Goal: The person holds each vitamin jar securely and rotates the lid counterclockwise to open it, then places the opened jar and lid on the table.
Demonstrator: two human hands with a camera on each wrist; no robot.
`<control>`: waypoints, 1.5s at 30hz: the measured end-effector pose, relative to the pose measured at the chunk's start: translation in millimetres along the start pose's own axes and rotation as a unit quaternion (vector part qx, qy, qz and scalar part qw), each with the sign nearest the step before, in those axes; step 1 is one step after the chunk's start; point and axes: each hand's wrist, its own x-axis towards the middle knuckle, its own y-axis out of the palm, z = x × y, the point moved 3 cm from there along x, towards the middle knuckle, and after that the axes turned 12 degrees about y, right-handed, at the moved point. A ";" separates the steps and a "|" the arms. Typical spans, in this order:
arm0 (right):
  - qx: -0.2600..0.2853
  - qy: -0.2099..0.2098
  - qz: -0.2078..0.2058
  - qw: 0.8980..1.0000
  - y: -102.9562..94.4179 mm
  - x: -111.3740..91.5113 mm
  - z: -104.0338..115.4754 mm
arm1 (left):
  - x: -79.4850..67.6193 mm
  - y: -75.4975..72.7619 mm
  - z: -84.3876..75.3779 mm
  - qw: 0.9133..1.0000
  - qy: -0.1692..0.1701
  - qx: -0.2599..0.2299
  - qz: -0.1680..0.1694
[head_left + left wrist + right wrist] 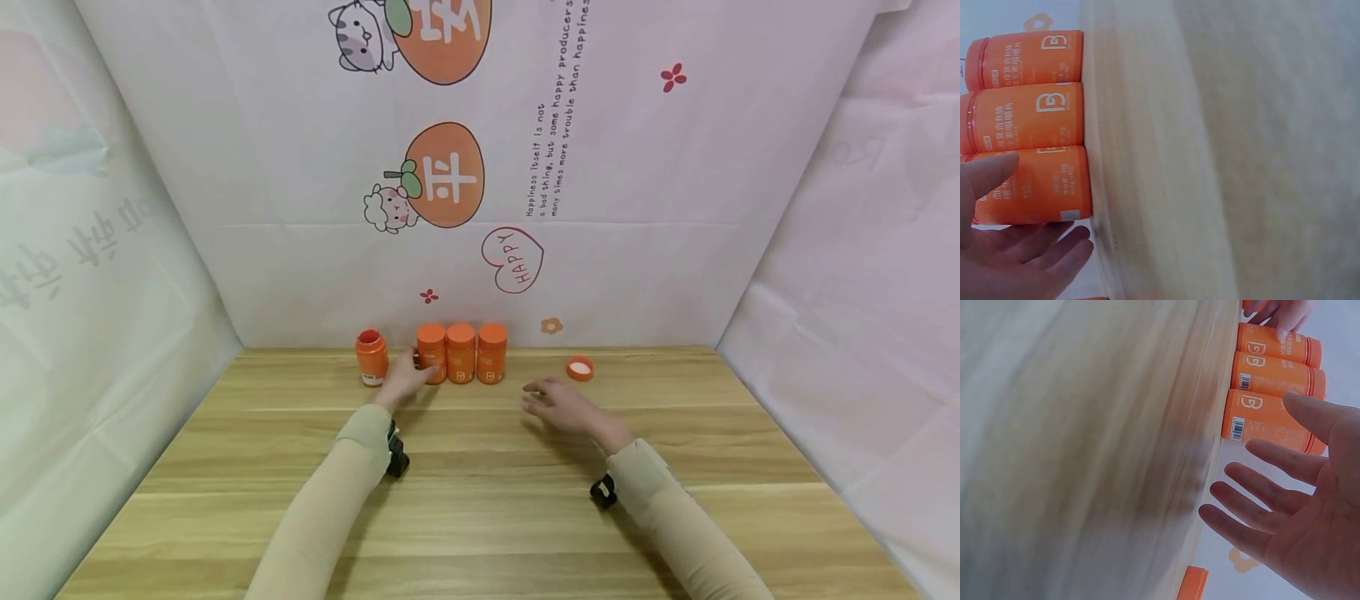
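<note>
Three capped orange bottles stand side by side against the back wall: a left one (1041,187), a middle one (461,354) and a right one (492,354). My left hand (405,381) is at the left bottle, its thumb over the label and its loosely bent fingers along the outer side, with a slim gap showing in the left wrist view. My right hand (1310,500), fingers spread and holding nothing, hovers right of the row. An uncapped orange bottle (372,360) stands left of my left hand.
An orange cap (580,368) lies with its white inside up at the back right of the wooden table (480,500). Printed white sheeting (622,167) rises behind the table and along both sides.
</note>
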 end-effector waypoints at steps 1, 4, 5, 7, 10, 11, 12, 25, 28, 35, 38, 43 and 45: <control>0.000 -0.001 0.000 1.000 0.2 -0.1 0.4 | 0.5 0.6 0.8 1.000 -0.002 -0.006 -0.001; 0.003 0.002 0.002 1.000 0.3 -0.7 1.9 | 3.0 2.4 4.5 1.000 0.003 -0.004 -0.005; 0.003 0.001 0.003 1.000 0.6 -0.7 2.3 | 4.0 3.0 5.9 1.000 0.000 -0.007 -0.004; 0.004 0.001 0.004 1.000 0.6 -0.3 2.5 | 6.2 3.7 8.1 1.000 -0.004 -0.011 -0.004; 0.006 0.003 0.006 1.000 1.1 -0.1 2.7 | 8.2 4.0 9.6 1.000 -0.014 -0.023 -0.001; 0.006 0.005 0.007 1.000 1.4 0.0 2.7 | 8.4 4.0 9.5 1.000 -0.016 -0.025 -0.002; 0.006 0.006 0.007 1.000 1.6 0.1 2.5 | 8.4 4.0 9.1 1.000 -0.014 -0.025 -0.004; 0.010 0.009 0.008 1.000 1.9 0.0 1.9 | 5.8 2.9 5.5 1.000 -0.005 -0.023 -0.017; 0.014 0.012 0.009 1.000 1.9 0.1 2.2 | 6.2 3.0 7.8 0.999 -0.012 -0.033 -0.016; 0.018 0.012 0.010 1.000 3.2 1.0 3.3 | 2.9 0.8 6.6 0.999 -0.012 -0.030 -0.019; 0.020 0.011 0.010 1.000 3.1 1.1 3.7 | 0.5 0.4 6.5 0.999 -0.012 -0.044 -0.026; 0.022 0.008 0.009 1.000 2.7 1.2 4.4 | -3.5 -0.4 4.9 0.998 -0.010 -0.050 -0.036; 0.021 0.006 0.008 1.000 2.5 1.1 4.8 | -5.1 -0.9 3.5 0.998 -0.010 -0.044 -0.039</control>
